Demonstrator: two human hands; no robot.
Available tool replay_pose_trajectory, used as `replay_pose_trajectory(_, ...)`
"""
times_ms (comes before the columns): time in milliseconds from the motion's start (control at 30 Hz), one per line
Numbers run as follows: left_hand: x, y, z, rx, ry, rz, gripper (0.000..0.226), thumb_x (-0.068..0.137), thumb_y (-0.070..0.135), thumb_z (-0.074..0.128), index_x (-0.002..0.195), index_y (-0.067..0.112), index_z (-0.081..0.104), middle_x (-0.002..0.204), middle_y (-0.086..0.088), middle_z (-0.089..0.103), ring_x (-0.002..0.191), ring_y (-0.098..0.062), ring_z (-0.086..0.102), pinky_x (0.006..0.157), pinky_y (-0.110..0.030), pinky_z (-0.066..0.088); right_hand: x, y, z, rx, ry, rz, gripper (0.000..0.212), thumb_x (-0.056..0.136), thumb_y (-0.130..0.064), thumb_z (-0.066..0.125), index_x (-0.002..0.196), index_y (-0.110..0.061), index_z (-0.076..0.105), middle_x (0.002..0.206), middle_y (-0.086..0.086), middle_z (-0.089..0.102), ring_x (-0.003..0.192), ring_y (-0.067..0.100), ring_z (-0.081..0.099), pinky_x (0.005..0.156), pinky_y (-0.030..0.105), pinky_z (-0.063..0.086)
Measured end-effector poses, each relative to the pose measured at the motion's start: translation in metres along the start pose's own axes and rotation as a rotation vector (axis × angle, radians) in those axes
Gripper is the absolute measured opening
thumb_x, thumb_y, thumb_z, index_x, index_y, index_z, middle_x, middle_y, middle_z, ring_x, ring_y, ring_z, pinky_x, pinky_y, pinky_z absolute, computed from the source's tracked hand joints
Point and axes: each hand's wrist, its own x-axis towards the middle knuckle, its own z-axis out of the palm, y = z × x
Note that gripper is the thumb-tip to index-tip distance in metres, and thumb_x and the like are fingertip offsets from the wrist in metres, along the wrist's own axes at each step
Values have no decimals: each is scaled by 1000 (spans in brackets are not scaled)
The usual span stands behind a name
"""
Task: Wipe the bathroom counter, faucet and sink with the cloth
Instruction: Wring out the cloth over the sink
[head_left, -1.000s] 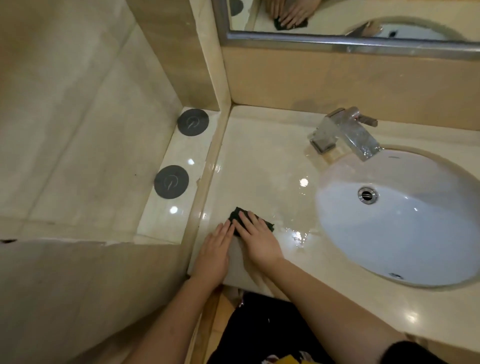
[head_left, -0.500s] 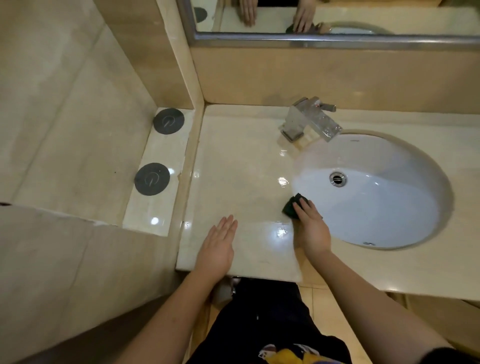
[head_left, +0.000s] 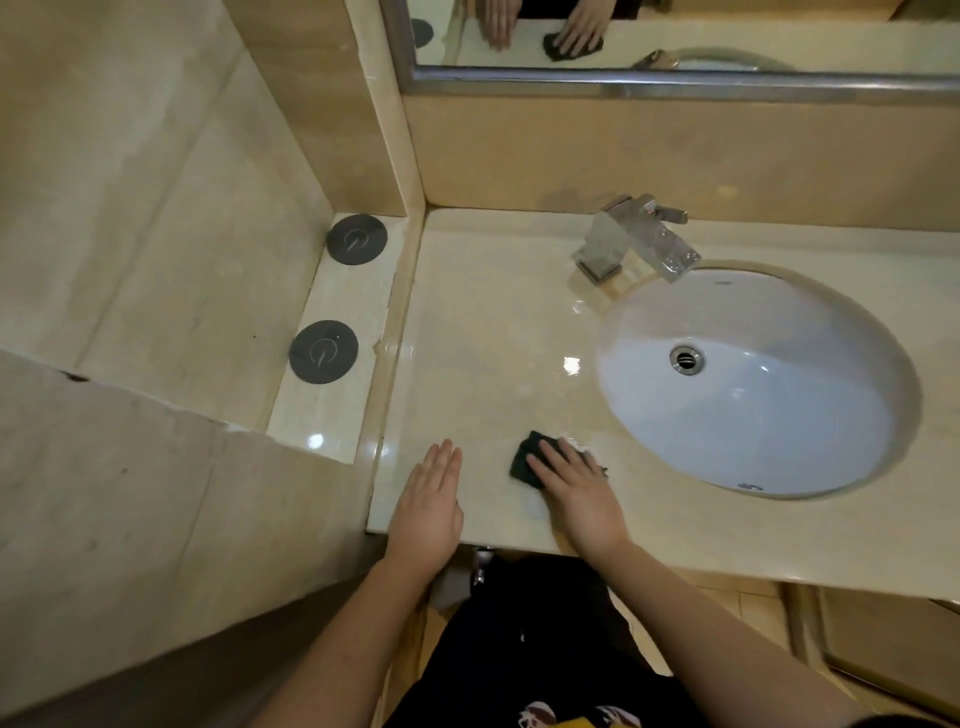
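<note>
Pressing a small dark green cloth (head_left: 524, 460) flat onto the glossy beige marble surface (head_left: 493, 332) with straight, spread fingers (head_left: 550, 457), the right hand (head_left: 582, 499) sits just left of the white oval sink (head_left: 753, 384), while the left hand (head_left: 428, 501) rests open-palmed nearby, fingers together, holding nothing.

One head-worn view looks steeply down, close over the counter (head_left: 483, 322) and sink (head_left: 779, 415).

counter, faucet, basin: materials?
Counter: looks like polished beige stone, marble or an imitation; faint veining, sharp light glints.
Faucet: chromed metal, mirror-like angular faces.
Basin: glossy white, probably glazed ceramic; smooth highlights, metal drain.
</note>
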Motion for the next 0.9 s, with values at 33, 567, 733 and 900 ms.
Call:
replay_pose_trajectory(33, 4, 7, 0, -2, -7, 25, 63, 95, 10, 34, 153, 12, 8, 161, -3, 3, 148, -16, 1, 116, -25, -5, -4, 12, -6, -10, -47, 80, 54, 73, -13, 72, 125, -25, 61, 131, 6, 60, 118, 35, 57, 92, 53, 47)
replay_pose_trajectory(567, 119, 190, -29, -72, -127, 404, 85, 85, 32, 61, 153, 25, 11, 160, 0, 14, 138, -17, 32, 107, -30, 34, -10, 133, -116, 468, 167, 274, 18, 84, -7, 60, 101, -11, 61, 99, 0, 61, 94, 18, 54, 74, 21, 38)
replay_pose_trajectory(733, 168, 254, -60, -29, 78, 547, 43, 72, 14, 68, 115, 16, 63, 100, -4, 66, 89, -28, 64, 71, -38, 50, -14, 192, -174, 539, 209, 208, 34, 81, -9, 64, 114, -14, 58, 115, -3, 56, 102, 14, 54, 79, 23, 44)
replay_pose_trajectory(900, 191, 290, -87, 83, 200, 729, 26, 54, 3, 77, 74, 12, 64, 64, -4, 59, 55, -27, 58, 50, -32, 49, -14, 242, -219, 445, -125, 271, 64, 83, -20, 64, 142, -17, 40, 120, 1, 64, 85, 14, 60, 80, 26, 48)
